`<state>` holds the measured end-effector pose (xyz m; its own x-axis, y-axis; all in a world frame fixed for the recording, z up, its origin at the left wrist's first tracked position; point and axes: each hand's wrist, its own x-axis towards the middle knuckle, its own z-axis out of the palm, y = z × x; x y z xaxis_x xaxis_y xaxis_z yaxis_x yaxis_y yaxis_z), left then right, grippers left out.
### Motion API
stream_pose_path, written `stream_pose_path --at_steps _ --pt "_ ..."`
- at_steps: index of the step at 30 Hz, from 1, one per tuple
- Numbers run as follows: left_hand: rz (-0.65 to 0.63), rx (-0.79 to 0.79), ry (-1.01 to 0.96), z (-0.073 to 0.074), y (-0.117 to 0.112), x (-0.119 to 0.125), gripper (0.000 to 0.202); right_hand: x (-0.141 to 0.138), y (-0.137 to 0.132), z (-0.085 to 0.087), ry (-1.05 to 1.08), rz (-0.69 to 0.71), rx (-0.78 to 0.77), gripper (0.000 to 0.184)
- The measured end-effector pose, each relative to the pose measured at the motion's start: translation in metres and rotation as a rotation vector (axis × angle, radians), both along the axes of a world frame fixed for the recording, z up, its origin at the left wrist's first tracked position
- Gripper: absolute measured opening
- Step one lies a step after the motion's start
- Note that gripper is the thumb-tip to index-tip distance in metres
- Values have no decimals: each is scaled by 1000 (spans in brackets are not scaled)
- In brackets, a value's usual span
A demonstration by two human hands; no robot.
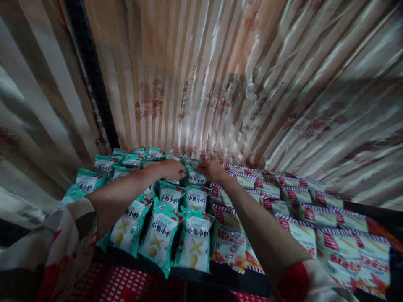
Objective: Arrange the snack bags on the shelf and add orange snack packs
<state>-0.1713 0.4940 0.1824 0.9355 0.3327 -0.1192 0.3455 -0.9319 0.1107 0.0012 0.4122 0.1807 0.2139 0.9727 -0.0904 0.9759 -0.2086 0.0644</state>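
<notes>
- Nearest, along the lower edge, lies a red cloth [116,283] with rows of white dots, partly covered by the left sleeve [71,235], which is pale with red and green patches; the right sleeve [297,279] shows red and white at the opposite side.
- Just beyond runs the front edge of a black shelf [239,281], which bears two groups of snack bags.
- On the left part of the shelf, green bags [162,235] with white fronts stand in rows from front to back, most of them leaning slightly backward.
- On the right part, white bags [343,256] with red lettering and striped top edges stand in similar rows, close against the green group; the right forearm crosses in front of several.
- Farther in, both hands meet the back rows of the green group. The left hand [173,169] is mostly closed, fingertips beside the upper left of one green bag [197,177]; the right hand [210,170] is likewise curled, fingertips at its upper right. Whether either pinches the bag cannot be told.
- Behind everything hangs a striped sheet [189,79] with reddish print, a dark post [91,67] standing at its left.
</notes>
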Motion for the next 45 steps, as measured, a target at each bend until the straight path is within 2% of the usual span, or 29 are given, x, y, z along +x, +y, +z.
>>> stream_pose_path --at_steps 4,8,12,18,22,27,32,40,45 --pt "12 10 -26 -4 3 -2 29 -8 0 0 -11 -93 9 31" --pt "26 15 -39 -6 5 -4 29 -17 0 2 -27 -120 8 32" --pt "43 16 -33 -6 7 -5 27 -22 -1 3 -48 -100 14 33" --pt "134 35 -57 -9 6 0 27 -22 -1 -2 -53 -117 43 34" --pt "199 52 -109 -11 6 3 33 -22 -1 -4 -50 -138 43 35" --pt "161 27 -121 -12 4 8 33 -24 -1 -3 -36 -124 53 33" --pt "192 26 -142 -16 4 13 41 -24 -1 -4 -40 -138 59 35" --pt "287 12 -190 -28 11 24 23 -24 -3 -9 -44 -98 93 34" --pt "327 -19 -226 -31 14 28 15 -21 -4 -13 -6 -102 118 32"
